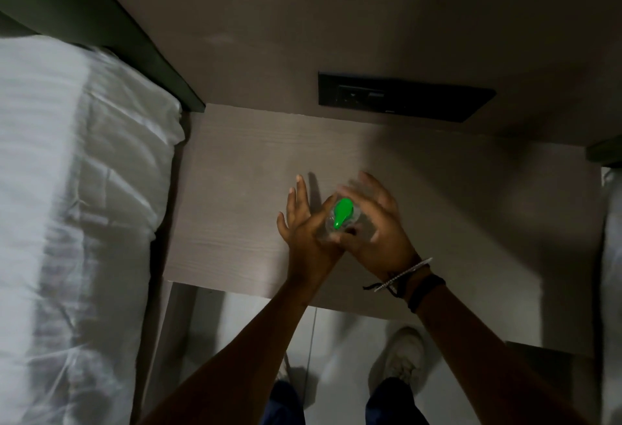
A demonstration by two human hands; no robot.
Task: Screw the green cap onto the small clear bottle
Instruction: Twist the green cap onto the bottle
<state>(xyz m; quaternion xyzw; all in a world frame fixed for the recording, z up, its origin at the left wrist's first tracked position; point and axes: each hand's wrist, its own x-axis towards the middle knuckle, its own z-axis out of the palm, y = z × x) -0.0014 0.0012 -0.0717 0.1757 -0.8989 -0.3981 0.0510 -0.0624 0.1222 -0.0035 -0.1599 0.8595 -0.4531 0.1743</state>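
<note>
The small clear bottle point(350, 226) is held upright just above the wooden table point(235, 188), seen from above and blurred. The green cap point(342, 211) sits on its top, with its pointed tip aimed toward me. My right hand point(380, 222) cups the bottle from the right, its fingers curling round the far side and its thumb at the near side. My left hand point(303, 222) lies flat against the bottle's left side, fingers straight and spread. Most of the clear body is hidden between the two hands.
A bed with white sheets point(74, 188) runs along the left. A black socket panel point(404, 96) is set in the wall behind the table. The table's front edge point(235, 288) is just below my wrists, with the floor and my shoes point(400, 357) beneath.
</note>
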